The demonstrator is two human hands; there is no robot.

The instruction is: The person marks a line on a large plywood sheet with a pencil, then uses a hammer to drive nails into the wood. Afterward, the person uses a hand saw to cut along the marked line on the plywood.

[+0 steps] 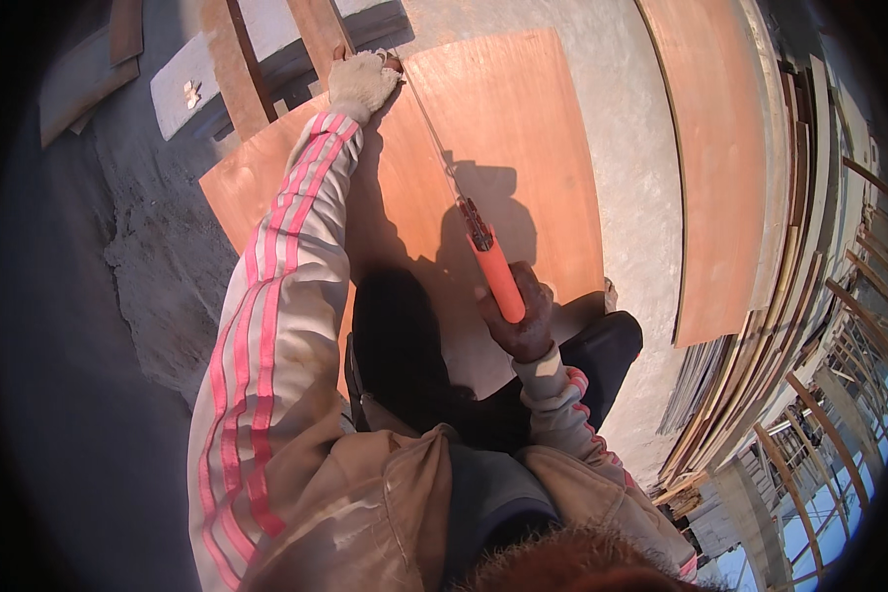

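Note:
My right hand [525, 321] is wrapped round the orange handle of a handsaw [499, 279]. Its blade appears almost edge-on, as a thin line running away from me across a reddish-brown plywood sheet [548, 118]. At the sheet's far edge, close to the blade's far end, is my left hand [363, 85] in a pale knitted glove with bare fingertips. Its fingers curl over that edge, partly out of sight. My legs lie at the near part of the sheet, and a dark shadow falls over its middle.
Wooden boards [237, 74] rest across a pale concrete block [183, 87] at the far left. On the right lies another plywood sheet [715, 168], beside stacked timber strips [775, 365]. Several wooden poles [794, 488] stand farther right. Rough grey concrete [163, 266] borders my left side.

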